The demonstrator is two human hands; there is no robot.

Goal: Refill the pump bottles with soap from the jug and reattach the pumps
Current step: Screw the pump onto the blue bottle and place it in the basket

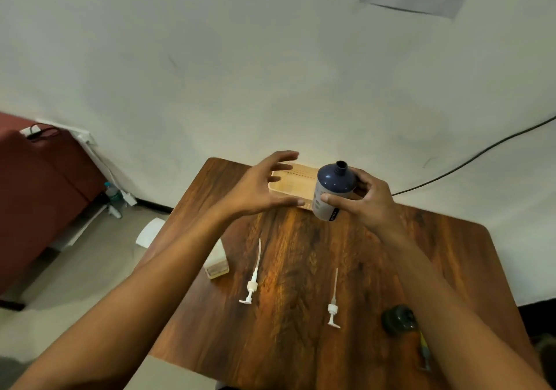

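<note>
At the far edge of the tabletop (pixel 301 344), the right hand (pixel 368 206) grips a dark blue bottle (pixel 332 191), thumb curled across its front and fingers wrapped behind. The bottle stands nearly upright, leaning a little, with its neck open and no pump fitted. It is just in front of the right end of a cream slotted basket (pixel 296 179) that sits against the far edge by the wall. The left hand (pixel 261 191) holds nothing: its fingers are spread and relaxed, hovering at the basket's left end, the thumb low along its near side. Whether it touches the basket cannot be told.

Two white pumps lie flat on the wood nearer the person, well apart, each with its tube pointing toward the far edge: one pump (pixel 252 284) left of the middle, the other pump (pixel 333 307) right of the middle. By the left edge a pale container (pixel 217 264) is partly hidden under the left forearm. Toward the right edge a dark round object (pixel 398 319) shows beside the right forearm, too blurred to identify.
</note>
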